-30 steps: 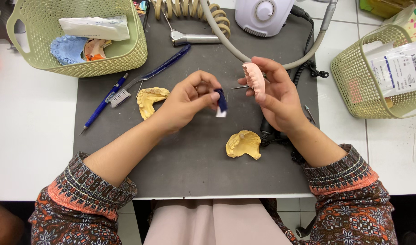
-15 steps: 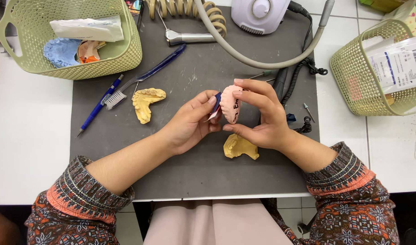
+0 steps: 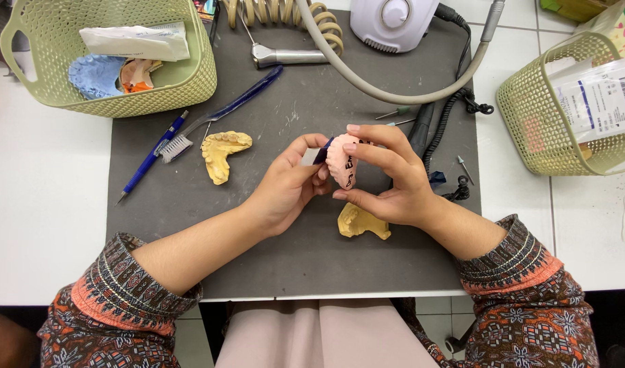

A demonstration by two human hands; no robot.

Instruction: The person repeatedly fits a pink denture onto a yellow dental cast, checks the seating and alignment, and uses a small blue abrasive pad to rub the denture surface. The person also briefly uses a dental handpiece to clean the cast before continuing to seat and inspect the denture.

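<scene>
My right hand (image 3: 394, 180) gripped the pink dental plate (image 3: 341, 162) over the middle of the grey mat (image 3: 292, 259), fingers on top, thumb underneath. My left hand (image 3: 288, 184) was closed on a small dark blue strip (image 3: 322, 151), pressed against the plate's left edge. One yellow plaster cast (image 3: 362, 222) lay on the mat at 6 o'clock from the plate, just under my right hand. The second yellow cast (image 3: 222, 151) sat at 9 o'clock, well apart (blue toothbrush (image 3: 220, 112) and blue pen (image 3: 151, 158) beside it). A green basket (image 3: 155, 85) stood at 10 o'clock on the table (image 3: 40, 225).
</scene>
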